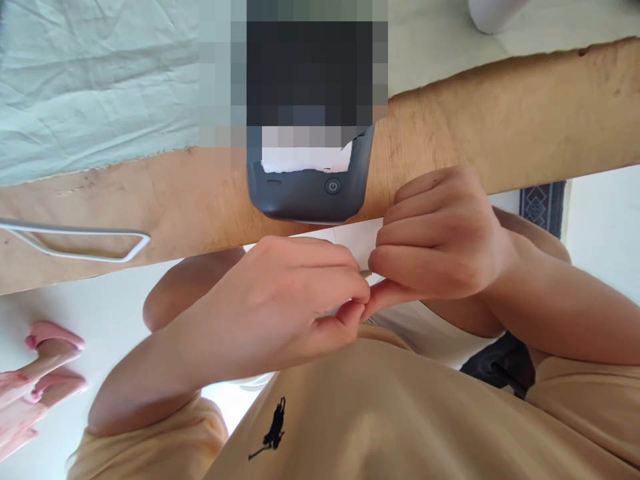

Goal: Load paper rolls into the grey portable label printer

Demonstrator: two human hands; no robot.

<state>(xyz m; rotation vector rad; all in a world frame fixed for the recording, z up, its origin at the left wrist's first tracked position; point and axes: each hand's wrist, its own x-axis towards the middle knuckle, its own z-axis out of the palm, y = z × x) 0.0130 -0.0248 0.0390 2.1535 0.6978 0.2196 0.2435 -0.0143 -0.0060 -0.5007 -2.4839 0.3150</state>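
My left hand point(295, 293) and my right hand point(440, 240) meet fingertip to fingertip just off the table's near edge, in front of my tan shirt. Both are closed in a pinch, backs up. Whatever lies between the fingertips is too small or hidden for me to make out. Right beyond them, on the table edge, sits a dark grey device point(305, 197) with a power button on its near end. A white sheet of paper with a ragged edge point(305, 159) lies on its top face. The device's far part is blurred out by coarse blocks.
A wooden table point(200, 193) crosses the view, partly under a pale green cloth point(100, 87). On its left part lies a thin white frame point(90, 243). A white object point(493, 13) stands at the far right. Another person's feet in pink slippers point(57, 333) show on the floor at left.
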